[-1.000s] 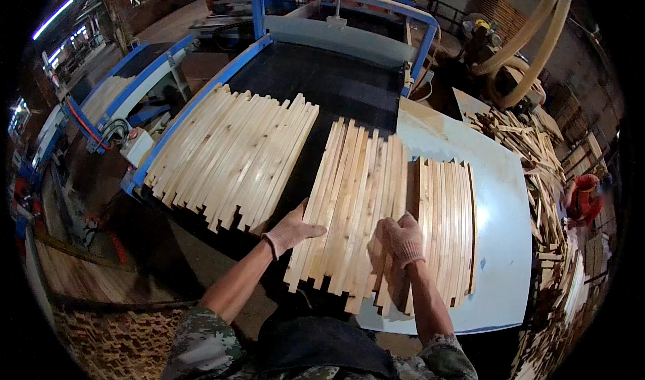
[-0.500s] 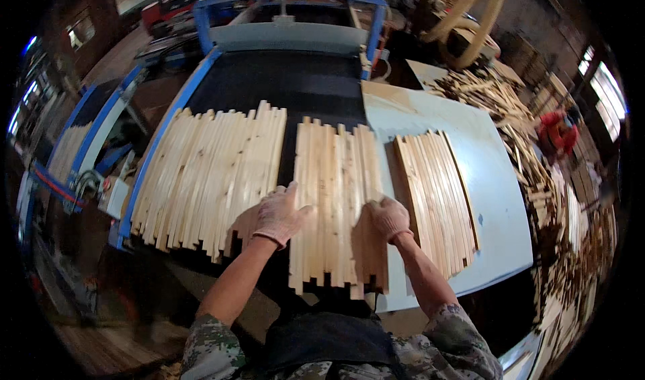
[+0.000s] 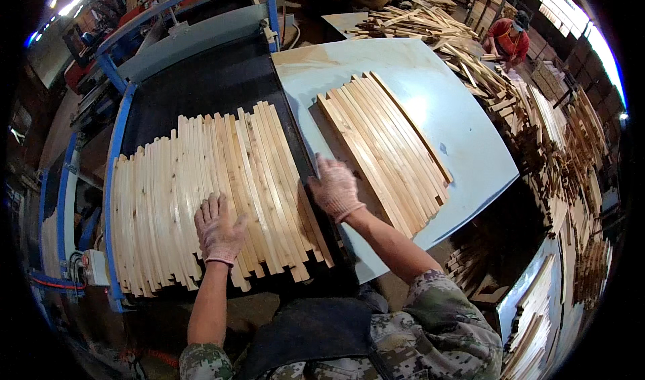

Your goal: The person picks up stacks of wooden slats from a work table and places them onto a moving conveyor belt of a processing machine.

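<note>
Evidently to keep them squared, the gloved left hand (image 3: pixel 218 231) lies flat, fingers spread, on the wide row of pale wooden slats (image 3: pixel 201 198). The right hand (image 3: pixel 334 188), open too, rests at that row's edge, a smaller slat bundle (image 3: pixel 383 155) just beyond on the light-blue tabletop (image 3: pixel 463 145).

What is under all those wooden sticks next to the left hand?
A black belt lies under the wooden slats that the left hand presses flat. The slats cover the belt's near part, so nothing more shows beneath.

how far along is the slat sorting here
Done: one batch of pale wooden slats lies on the light blue table. In hand: the gloved left hand rests flat on the wider spread of slats on the black belt; the right hand sits at its edge. Left: that whole spread.
</note>
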The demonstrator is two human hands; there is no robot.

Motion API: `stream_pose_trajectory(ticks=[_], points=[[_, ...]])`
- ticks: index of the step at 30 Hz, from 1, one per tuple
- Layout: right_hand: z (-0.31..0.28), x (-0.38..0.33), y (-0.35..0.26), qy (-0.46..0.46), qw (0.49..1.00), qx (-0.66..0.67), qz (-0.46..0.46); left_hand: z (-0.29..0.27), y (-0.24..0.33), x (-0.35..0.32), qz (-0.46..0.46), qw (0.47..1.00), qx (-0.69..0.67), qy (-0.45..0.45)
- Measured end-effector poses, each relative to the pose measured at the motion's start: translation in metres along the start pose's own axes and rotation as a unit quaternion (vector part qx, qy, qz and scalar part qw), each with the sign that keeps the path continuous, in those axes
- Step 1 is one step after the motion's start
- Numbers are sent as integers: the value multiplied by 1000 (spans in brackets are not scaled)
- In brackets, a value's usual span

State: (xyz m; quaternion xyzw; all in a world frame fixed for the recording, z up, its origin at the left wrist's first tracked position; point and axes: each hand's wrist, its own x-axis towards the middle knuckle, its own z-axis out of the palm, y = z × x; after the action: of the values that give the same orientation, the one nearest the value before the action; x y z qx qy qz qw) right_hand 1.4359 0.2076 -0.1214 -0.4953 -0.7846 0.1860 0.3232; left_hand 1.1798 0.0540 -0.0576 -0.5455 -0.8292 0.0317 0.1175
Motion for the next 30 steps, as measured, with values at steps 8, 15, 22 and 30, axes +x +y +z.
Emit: stream_pose_trajectory(ticks=[8, 15, 22, 30], points=[[-2, -16, 86, 81, 950, -302, 5, -1, -1, 3, 26, 998, -35, 43], [-28, -18, 59, 2, 961, -276, -21, 23, -17, 4, 35, 994, -40, 94], [-41, 1, 56, 14, 978, -209, 23, 4, -7, 3, 41, 995, -52, 81], [-39, -11, 7, -95, 988, -75, 97, 7, -14, -4, 18, 995, -61, 76]])
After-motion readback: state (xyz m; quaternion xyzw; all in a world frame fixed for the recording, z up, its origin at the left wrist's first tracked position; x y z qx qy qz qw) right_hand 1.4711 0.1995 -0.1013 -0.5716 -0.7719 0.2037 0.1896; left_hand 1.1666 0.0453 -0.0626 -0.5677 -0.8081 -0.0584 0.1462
